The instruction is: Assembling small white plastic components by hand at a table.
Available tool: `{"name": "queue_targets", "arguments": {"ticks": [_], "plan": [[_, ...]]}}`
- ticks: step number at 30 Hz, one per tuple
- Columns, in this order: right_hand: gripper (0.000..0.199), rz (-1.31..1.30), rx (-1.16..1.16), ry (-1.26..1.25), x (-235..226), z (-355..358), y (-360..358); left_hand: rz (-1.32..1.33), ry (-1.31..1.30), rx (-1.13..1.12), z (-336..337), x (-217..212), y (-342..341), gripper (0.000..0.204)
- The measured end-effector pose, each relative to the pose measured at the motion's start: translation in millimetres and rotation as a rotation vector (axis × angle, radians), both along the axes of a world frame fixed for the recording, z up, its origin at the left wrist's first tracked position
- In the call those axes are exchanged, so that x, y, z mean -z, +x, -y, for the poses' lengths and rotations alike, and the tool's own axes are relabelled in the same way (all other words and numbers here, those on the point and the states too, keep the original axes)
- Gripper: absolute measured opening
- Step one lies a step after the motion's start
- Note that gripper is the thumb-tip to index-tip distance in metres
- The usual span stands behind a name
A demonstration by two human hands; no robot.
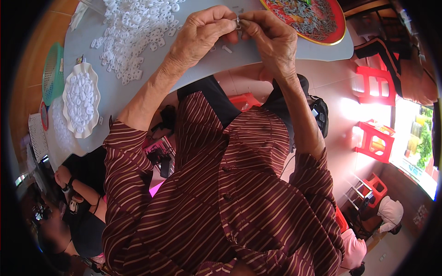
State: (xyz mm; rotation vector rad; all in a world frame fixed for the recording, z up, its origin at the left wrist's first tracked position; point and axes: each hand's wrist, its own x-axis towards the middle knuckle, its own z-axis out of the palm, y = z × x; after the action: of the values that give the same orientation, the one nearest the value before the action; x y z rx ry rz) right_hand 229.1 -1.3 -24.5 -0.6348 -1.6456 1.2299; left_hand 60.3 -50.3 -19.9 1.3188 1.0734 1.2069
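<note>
Above the far part of the table, my left hand [200, 34] and my right hand [275, 43] meet fingertip to fingertip. Both are closed in a pinch on one small pale piece [238, 22], mostly hidden by the fingers, so its exact kind cannot be made out. A loose white plastic part [226, 48] lies on the table just below the fingers. Left of my left hand spreads a big heap of small white plastic parts [131, 32], some with holes. Close by my right hand is a red round tray [340, 27] with many thin grey metal pieces in it.
A white wavy-edged dish [67, 99] of white parts stands at the left of the grey table [184, 76], beside a green basket [60, 69]. Red plastic stools [377, 85] stand on the floor to the right. Another person's arm [83, 186] is at the lower left.
</note>
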Motion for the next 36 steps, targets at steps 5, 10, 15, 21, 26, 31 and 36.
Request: {"name": "queue_targets", "arguments": {"ticks": [5,10,15,21,26,31,36], "plan": [[0.007,0.044,0.004,0.022,-2.2,-0.7,1.1,-0.053,0.026,0.000,-0.3,0.9,-3.6,0.018],[0.010,0.116,0.071,0.088,-2.5,-0.5,0.3,-0.064,0.111,-0.024,1.4,1.1,3.7,0.017],[0.014,0.139,0.071,0.063,-7.5,0.4,1.5,-0.019,0.149,-0.095,0.1,9.2,6.5,0.016],[0.015,0.026,0.016,0.013,-2.6,-2.7,1.7,0.025,0.067,-0.048,2.5,10.2,1.1,0.014],[0.014,0.100,0.026,0.055,-1.1,-2.2,2.3,0.049,0.046,-0.045,2.9,9.1,4.1,0.015],[0.018,0.129,0.111,0.039,-24.0,6.2,-7.4,0.087,0.094,-0.121,3.8,7.6,9.8,0.017],[0.016,0.239,0.084,-0.048,-17.9,3.0,-3.1,0.079,0.185,-0.141,0.7,10.4,9.7,0.017]]}}
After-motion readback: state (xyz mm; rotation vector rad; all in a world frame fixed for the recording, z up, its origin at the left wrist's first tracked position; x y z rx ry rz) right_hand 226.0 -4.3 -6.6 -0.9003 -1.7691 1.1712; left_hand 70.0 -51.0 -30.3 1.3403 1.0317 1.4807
